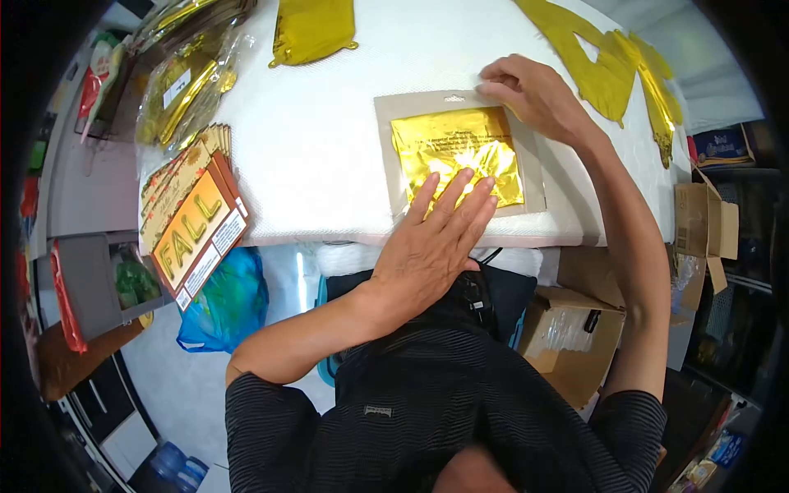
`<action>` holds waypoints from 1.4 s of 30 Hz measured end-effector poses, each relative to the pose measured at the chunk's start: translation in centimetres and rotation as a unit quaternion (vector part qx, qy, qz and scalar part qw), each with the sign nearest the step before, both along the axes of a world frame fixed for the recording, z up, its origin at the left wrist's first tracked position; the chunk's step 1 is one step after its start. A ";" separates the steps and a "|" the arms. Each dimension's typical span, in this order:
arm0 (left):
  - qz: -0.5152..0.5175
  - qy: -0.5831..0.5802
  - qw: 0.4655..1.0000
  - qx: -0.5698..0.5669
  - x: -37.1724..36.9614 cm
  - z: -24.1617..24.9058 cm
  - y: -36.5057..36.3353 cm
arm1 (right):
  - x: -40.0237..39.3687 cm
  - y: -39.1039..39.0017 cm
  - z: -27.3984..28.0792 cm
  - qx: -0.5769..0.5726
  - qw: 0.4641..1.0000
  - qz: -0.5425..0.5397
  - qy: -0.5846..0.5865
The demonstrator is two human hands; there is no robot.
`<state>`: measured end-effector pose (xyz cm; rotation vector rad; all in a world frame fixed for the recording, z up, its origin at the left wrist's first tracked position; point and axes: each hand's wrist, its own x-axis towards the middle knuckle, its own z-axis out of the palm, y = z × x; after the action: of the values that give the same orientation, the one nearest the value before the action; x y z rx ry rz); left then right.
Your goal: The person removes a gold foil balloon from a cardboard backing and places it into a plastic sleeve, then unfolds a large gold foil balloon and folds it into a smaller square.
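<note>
A flat packet [534, 168] with a grey-brown border and a hang hole at its top edge lies on the white table. Inside it shows a folded gold foil sheet [456, 135] with small printed warning text. My left hand [440, 226] rests flat over the lower part of the packet, its fingers stretched out and spread. Just beyond the packet's top right corner is my right hand [530, 94], its fingers loosely curled and the thumb apart from them. Nothing shows between those fingers.
Gold foil balloons lie at the top [312, 33] and right [612, 74]. On the left are a stack of FALL cards [197, 222] and clear bags of gold foil [185, 90]. A blue bag [230, 300] hangs below; a cardboard box [571, 337] stands at lower right.
</note>
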<state>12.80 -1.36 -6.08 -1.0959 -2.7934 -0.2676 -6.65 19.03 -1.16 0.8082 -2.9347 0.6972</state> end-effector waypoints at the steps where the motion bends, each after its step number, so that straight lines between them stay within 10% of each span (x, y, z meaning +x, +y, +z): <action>1: 0.003 -0.004 1.000 0.018 0.1 -0.1 0.1 | -0.4 -0.6 0.7 0.011 0.998 0.018 -0.057; 6: -0.026 -0.062 0.992 0.109 -0.6 0.6 -0.4 | -1.0 -0.7 3.0 0.025 0.981 0.044 -0.187; 10: -0.023 0.025 0.934 0.357 -1.3 1.8 -3.8 | 3.0 1.0 8.8 -0.024 0.999 0.036 -0.005; 17: 0.138 0.052 0.876 0.458 -4.2 0.9 -6.1 | 7.1 5.2 8.4 0.014 0.985 0.042 0.167; 27: 0.123 -0.078 0.860 0.489 -4.5 1.5 -2.8 | 12.5 13.2 11.0 -0.110 0.987 -0.115 0.024; 32: 0.121 -0.124 0.896 0.408 -4.6 0.2 -0.8 | 24.6 22.2 10.2 -0.135 0.951 -0.275 0.045; 34: 0.131 -0.145 0.895 0.401 -4.4 -0.1 -0.4 | 31.2 26.1 10.8 -0.069 0.916 -0.379 -0.116; 42: 0.095 -0.105 0.941 0.308 -4.2 0.0 0.6 | 52.1 36.4 -7.7 0.040 0.749 -0.644 -0.152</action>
<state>8.56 -0.78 -6.10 -0.6704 -2.6400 -1.1942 45.48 55.38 -8.81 -1.3999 -2.7714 0.5128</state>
